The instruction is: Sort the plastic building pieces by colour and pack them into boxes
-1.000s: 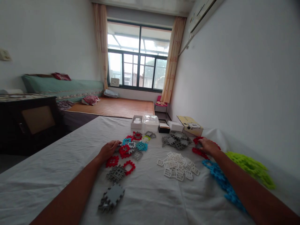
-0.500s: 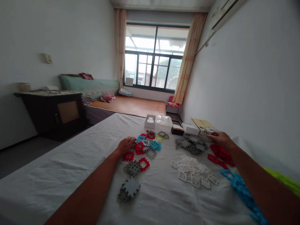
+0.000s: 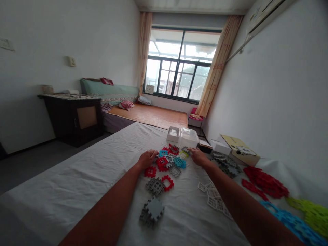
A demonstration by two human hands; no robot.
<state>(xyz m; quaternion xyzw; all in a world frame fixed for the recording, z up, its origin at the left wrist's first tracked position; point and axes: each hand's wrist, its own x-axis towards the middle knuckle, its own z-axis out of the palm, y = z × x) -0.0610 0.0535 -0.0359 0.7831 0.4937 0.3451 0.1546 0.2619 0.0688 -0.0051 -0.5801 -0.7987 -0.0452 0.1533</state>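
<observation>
Here, the left hand (image 3: 148, 158) and right hand (image 3: 199, 157) are apart, beside mixed pieces (image 3: 170, 159); I can't tell if they hold any.

On the table (image 3: 102, 177), the mixed pile (image 3: 169, 159) of plastic pieces has a stack of pieces (image 3: 152, 211) in front of it, with a small box (image 3: 173, 134) and a tub (image 3: 189, 136) side by side behind it. Right of the pile lie the lattice panels (image 3: 212, 201), nearer the front, and a carton (image 3: 239, 149), farther back. Beyond the pile are the bed (image 3: 153, 114) and, farther still, the window (image 3: 176, 63).
</observation>
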